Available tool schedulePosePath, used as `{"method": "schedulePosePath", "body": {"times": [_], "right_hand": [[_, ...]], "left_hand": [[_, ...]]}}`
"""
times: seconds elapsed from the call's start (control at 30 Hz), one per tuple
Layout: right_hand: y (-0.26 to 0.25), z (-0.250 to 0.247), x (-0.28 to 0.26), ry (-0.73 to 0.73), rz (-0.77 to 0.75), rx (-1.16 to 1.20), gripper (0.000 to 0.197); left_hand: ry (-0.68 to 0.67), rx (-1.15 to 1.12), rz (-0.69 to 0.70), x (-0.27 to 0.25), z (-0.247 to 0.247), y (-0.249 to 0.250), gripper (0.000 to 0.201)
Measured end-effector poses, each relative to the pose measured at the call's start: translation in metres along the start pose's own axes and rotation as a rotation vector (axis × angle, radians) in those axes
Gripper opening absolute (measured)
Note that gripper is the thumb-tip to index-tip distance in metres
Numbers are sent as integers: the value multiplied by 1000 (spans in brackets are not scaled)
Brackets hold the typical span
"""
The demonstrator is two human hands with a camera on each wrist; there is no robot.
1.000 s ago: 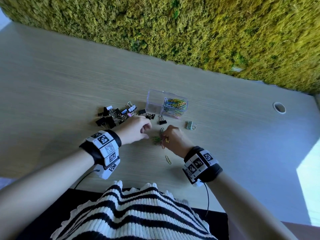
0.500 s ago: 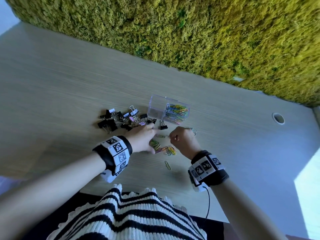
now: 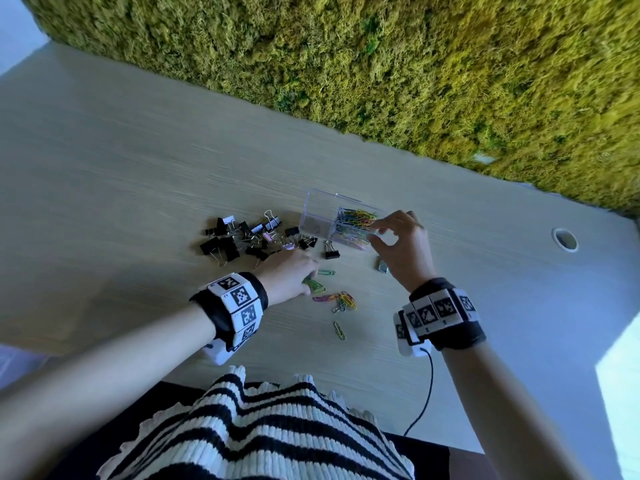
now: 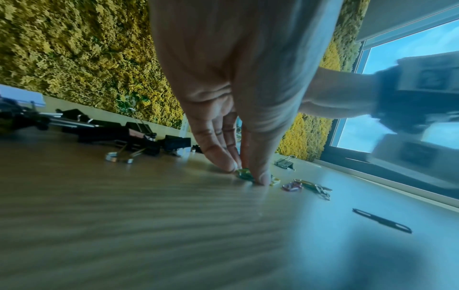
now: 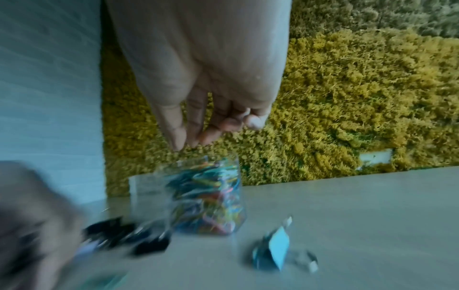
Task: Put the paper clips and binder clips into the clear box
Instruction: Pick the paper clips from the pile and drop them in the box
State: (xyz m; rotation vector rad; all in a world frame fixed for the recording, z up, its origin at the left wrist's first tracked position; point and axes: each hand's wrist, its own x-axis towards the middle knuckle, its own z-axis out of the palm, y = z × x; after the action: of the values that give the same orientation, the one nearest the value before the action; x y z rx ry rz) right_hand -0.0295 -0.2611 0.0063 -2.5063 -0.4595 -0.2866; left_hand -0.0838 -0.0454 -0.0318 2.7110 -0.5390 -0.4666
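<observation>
The clear box (image 3: pixel 317 216) stands mid-table, its right half filled with coloured paper clips (image 3: pixel 353 223). My right hand (image 3: pixel 384 233) hovers over that end of the box (image 5: pixel 149 188), fingers (image 5: pixel 178 135) loosely spread, and no clip shows in it. My left hand (image 3: pixel 308 277) is down on the table, thumb and fingers pinching a few green paper clips (image 4: pixel 244 174). More loose paper clips (image 3: pixel 341 301) lie just to the right of it. A pile of black binder clips (image 3: pixel 235 242) lies left of the box. A silver binder clip (image 3: pixel 382 266) lies below my right hand.
A single paper clip (image 3: pixel 339 330) lies nearer the table's front edge, and a black binder clip (image 3: pixel 330 251) sits in front of the box. A moss wall (image 3: pixel 415 81) borders the far side. A cable hole (image 3: pixel 565 239) is at the right.
My right hand rose from the loose clips on the table and moved up to the box's right end. My left hand slid right and came down on the green clips.
</observation>
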Motion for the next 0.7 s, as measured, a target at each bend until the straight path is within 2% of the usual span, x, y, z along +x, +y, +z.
{"method": "schedulePosePath", "body": {"times": [0.07,0.17,0.23,0.3,0.37,0.47,0.6,0.7], "right_hand": [[-5,1,-23,-192,17,-28,19],[-11,10,-55,-502,67,-148,51],[-15,18,-70,-584,80,-181,66],[-20,25,-78,-614,76,-192,71],[-26,29,-81,-602,79,-168,67],[-29,32,-78,-556,79,-78,45],[-24,36,-71,-576,94,-105,20],[-24,39,-69,-590,92,-149,23]], "left_hand": [[12,-24,0,0,0,-1,15],[1,-70,-12,3,1,-1,9],[-15,-80,1,6,2,-1,7],[-21,-63,28,8,3,-2,5],[-20,-48,45,8,4,-4,4],[35,-95,59,7,1,-8,7],[222,-215,106,10,-21,-6,9],[391,-210,161,24,-46,0,11]]}}
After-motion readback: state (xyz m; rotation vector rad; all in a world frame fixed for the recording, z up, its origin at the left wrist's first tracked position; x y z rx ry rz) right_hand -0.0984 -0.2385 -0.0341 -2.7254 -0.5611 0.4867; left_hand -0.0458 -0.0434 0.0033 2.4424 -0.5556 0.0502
